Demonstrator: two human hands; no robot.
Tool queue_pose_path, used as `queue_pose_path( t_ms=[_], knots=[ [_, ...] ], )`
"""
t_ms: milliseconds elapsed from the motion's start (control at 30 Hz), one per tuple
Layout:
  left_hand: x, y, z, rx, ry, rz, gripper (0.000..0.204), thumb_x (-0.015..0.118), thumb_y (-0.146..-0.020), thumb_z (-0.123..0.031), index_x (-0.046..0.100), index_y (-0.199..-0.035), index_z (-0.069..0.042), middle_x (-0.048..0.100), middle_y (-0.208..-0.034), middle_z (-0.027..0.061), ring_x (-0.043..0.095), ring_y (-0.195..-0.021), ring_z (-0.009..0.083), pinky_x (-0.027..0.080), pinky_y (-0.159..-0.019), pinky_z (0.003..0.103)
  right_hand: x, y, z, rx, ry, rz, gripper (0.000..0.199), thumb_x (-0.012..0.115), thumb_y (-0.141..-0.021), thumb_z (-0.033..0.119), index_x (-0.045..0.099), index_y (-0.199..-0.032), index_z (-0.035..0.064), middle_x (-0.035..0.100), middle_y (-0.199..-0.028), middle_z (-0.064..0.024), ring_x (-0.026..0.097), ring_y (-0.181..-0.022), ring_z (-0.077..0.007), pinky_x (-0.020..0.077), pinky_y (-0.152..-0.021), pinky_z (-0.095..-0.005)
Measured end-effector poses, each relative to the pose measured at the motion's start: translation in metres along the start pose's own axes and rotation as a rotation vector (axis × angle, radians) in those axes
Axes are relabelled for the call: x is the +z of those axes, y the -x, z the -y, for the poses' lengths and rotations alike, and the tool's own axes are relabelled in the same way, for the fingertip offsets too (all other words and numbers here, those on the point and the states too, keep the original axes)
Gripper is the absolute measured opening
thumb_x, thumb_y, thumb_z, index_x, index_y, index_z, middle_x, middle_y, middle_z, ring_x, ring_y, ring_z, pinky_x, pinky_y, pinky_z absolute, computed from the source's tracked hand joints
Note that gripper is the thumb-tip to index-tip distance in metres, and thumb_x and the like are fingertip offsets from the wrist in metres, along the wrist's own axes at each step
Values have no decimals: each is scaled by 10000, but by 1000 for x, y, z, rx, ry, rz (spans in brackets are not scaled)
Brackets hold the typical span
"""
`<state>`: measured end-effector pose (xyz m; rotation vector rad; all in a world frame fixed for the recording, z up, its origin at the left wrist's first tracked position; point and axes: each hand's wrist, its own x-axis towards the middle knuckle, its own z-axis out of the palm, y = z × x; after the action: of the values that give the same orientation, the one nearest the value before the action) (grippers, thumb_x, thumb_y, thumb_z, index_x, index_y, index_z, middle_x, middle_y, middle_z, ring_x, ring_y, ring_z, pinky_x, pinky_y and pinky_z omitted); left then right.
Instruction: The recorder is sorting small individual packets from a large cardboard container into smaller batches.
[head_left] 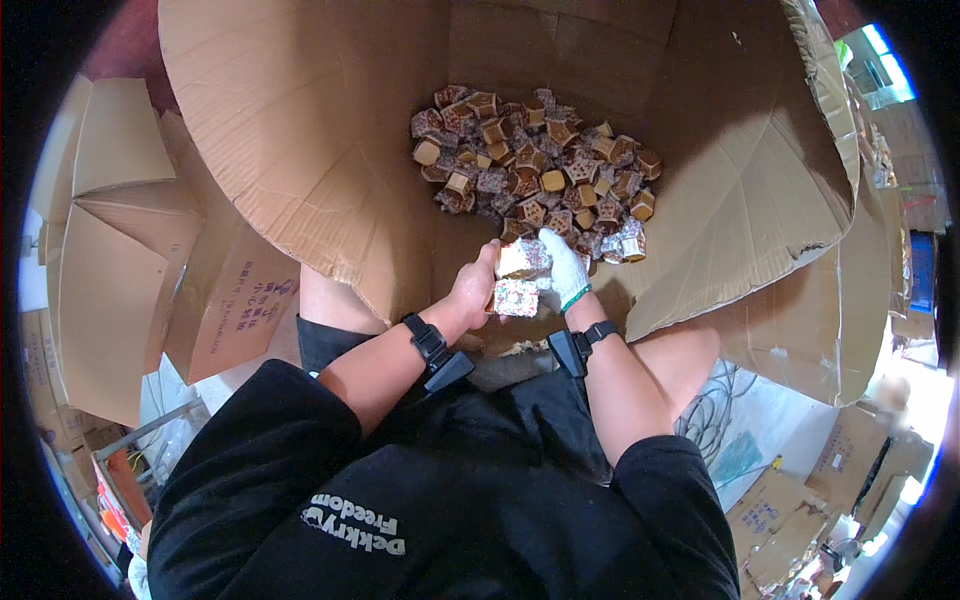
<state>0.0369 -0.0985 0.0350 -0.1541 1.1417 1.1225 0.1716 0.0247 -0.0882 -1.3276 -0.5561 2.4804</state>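
Note:
My left hand (474, 292), bare, grips two small blocky pieces one above the other. The upper piece (518, 258) is pale with a white speckled end. A white coating with coloured specks covers the lower piece (516, 298). My right hand (567, 272), in a white glove with a green cuff edge, closes on the right side of the upper piece; its fingertips are partly hidden. Just beyond both hands lies a heap of small brown house-shaped pieces (530, 160), many with speckled white roofs. One whiter speckled piece (630, 242) rests at the heap's near right edge.
A large open cardboard box (340, 130) surrounds the heap, its cut front edge close to my forearms. Another cardboard carton (235, 300) stands at the left. Coiled cable (708, 408) lies on the floor at the right, with flattened cardboard (785, 520) below it.

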Motion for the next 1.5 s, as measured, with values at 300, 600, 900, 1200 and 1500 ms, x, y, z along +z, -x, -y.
queue_pose_path(
  t_ms=[300,600,900,1200,1500],
  knots=[
    [8,9,-7,458,-598,-354,694,480,-950,-590,681,-884,70,667,-749,149,650,-723,242,500,-725,389,77,82,39,-831,1508,-583,524,419,-970,441,693,-728,65,657,-786,-229,640,-707,-413,501,-667,-517],
    [-19,-43,-13,571,218,-116,471,473,-986,-478,659,-1101,-62,681,-1072,95,657,-950,232,504,-838,357,68,69,55,-729,1367,-644,431,570,-911,316,549,-1228,25,615,-1168,-249,571,-1116,-415,447,-955,-481],
    [-5,-16,-35,324,581,390,506,335,-978,-515,612,-1185,-145,691,-1035,39,673,-855,226,560,-735,397,88,105,67,-1056,787,2,813,704,-838,177,236,-1479,1,471,-1374,-228,514,-1244,-306,435,-1029,-394],
    [-2,-5,-29,219,696,768,601,330,-970,-532,603,-1248,-75,660,-1205,120,646,-1074,293,494,-989,435,154,165,51,-1384,1342,117,1324,929,-461,480,239,-1467,-37,322,-1475,-292,366,-1349,-448,345,-1114,-488],
    [-6,-9,-25,196,631,735,538,392,-983,-504,624,-1204,-71,676,-1168,102,666,-1022,256,518,-947,407,147,173,54,-1304,1384,131,1213,916,-477,421,309,-1422,-38,404,-1405,-286,419,-1297,-454,368,-1098,-477]
  ],
)
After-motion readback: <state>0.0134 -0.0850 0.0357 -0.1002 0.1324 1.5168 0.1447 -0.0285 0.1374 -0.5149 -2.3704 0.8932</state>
